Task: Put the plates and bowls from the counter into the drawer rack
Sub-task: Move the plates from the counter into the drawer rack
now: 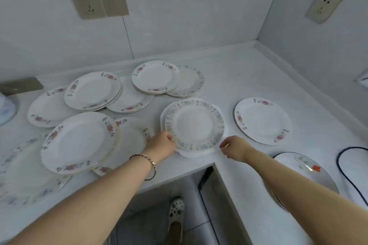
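Nearest to me, my left hand point(162, 143), a bracelet point(148, 162) on its wrist, has its fingers curled onto the near-left rim of the blue-patterned plate point(194, 124), gripping it where it lies on a plain white scalloped plate point(191, 154) on the counter point(229, 77). My right hand point(234, 148) sits just beside the same stack at its near-right edge, fingers bent and loosely closed; I cannot tell whether it touches either plate. Under my right forearm I see an oval dish point(310, 167) with a red motif, and a dark-rimmed dish point(356, 167) at the right edge. To my left, a rose-patterned plate point(78, 142) rests tilted on other plates, with a large pale-patterned plate point(23, 173) at the near-left edge. Right of the gripped stack, a single rose plate point(262, 120) lies flat and apart. Farther back I see two overlapping groups of plates: a left stack point(92, 90) and a rear stack point(155, 76) near the wall. On the tiled walls are a left socket point(87, 4) and a right socket point(323, 6).
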